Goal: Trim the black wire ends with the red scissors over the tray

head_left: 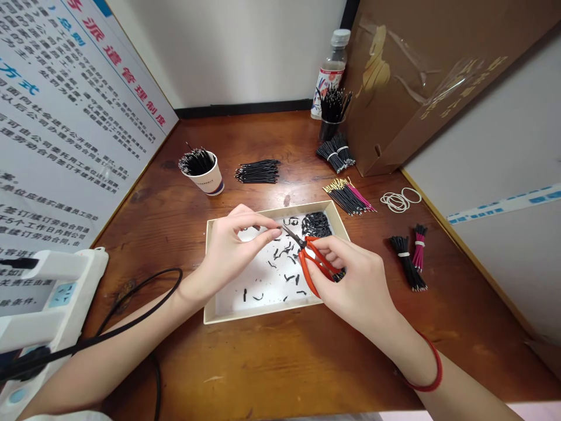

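My right hand (357, 280) is wrapped round the red-handled scissors (310, 266), whose tips point up and left. Dark ends (338, 275) poke out beneath its fingers; what they belong to is hidden. Thumb and forefinger of my left hand (239, 242) are pinched together right by the scissor tips, over a shallow cardboard tray (258, 317). Whatever small piece sits in that pinch is too tiny to make out. Black scraps (289, 278) lie scattered on the tray's white bottom, and a heap of black pieces (316, 224) fills its far right corner.
Behind the tray are a paper cup (213, 180) of black wires and a loose wire pile (258, 171). Rightward lie banded wire bundles (405, 263), rubber bands (397, 202) and a bottle (331, 73) beside a cardboard box (394, 117). A black cable (144, 316) crosses my left forearm.
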`<state>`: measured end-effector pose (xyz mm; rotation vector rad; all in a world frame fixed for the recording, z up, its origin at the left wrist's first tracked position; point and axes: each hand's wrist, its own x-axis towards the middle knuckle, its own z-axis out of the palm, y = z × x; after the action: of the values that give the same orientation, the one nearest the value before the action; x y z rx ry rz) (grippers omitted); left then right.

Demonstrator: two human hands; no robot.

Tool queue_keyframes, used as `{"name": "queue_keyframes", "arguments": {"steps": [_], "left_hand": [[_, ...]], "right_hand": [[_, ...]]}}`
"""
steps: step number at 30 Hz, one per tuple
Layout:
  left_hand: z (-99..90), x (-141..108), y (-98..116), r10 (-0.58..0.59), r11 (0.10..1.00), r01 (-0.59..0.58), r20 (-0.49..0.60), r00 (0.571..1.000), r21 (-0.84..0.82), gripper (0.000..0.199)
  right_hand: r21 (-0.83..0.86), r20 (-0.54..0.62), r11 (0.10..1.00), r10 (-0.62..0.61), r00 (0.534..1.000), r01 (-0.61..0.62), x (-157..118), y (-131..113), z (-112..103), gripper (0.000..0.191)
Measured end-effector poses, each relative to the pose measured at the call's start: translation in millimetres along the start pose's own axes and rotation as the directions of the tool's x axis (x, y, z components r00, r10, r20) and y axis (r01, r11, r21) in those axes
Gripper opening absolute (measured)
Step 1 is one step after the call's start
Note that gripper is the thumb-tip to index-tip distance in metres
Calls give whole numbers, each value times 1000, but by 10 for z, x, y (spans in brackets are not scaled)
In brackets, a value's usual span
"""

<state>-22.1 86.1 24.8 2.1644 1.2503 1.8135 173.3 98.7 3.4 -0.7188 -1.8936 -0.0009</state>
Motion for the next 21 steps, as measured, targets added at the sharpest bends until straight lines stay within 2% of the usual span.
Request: {"name": "queue_keyframes", "arguments": {"steps": [21], "left_hand": [[-6,-10,0,-17,1000,17,0,1000,4,7]], "right_hand": [[46,17,999,-4,1000,3,-34,29,29,4]]}}
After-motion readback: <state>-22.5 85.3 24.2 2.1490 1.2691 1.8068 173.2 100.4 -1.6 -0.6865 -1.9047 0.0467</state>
